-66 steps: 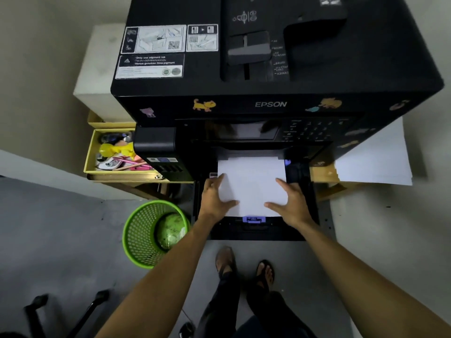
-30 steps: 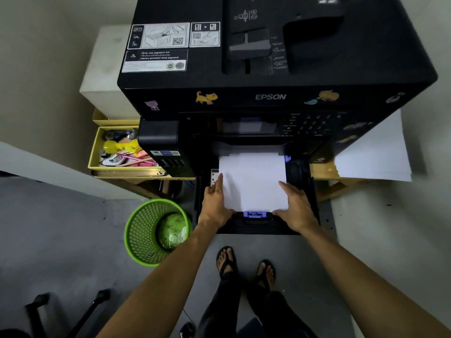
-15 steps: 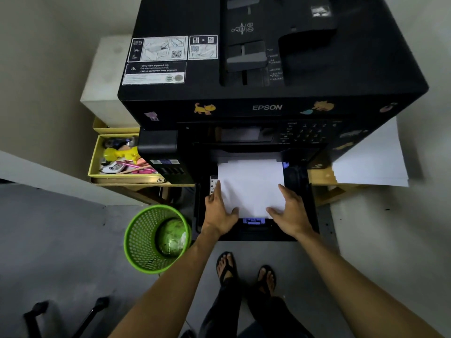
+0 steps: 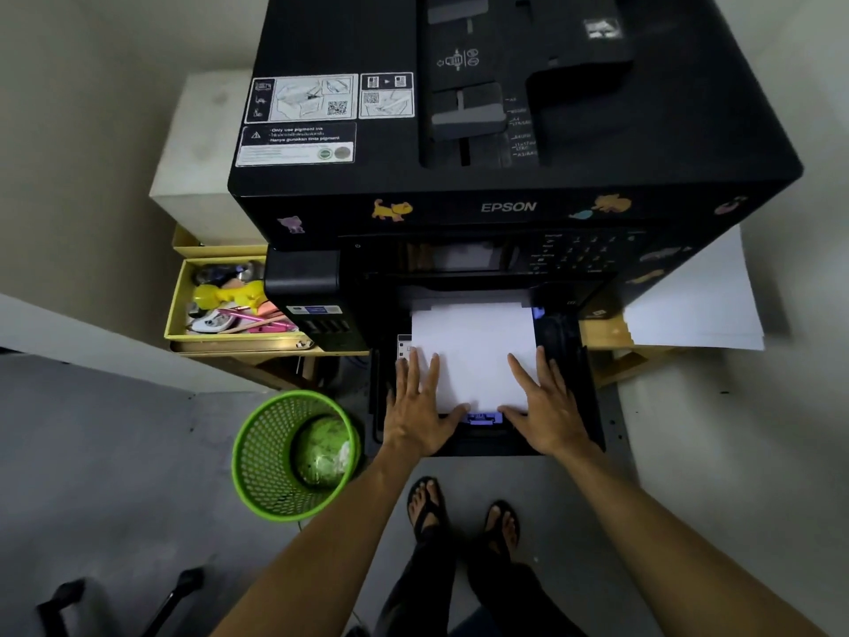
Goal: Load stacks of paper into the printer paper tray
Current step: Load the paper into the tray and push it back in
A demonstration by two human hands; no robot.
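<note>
In the open tray, flat white paper

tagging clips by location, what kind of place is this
Probably a small home office corner: a black printer on a wooden stand, a yellow tray of pens and clutter beside it, and a green wastebasket on the floor.

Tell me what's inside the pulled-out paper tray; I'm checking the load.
The paper tray holds a white paper stack, with the left hand and right hand flat on it. Its far end is hidden inside the printer.
</note>
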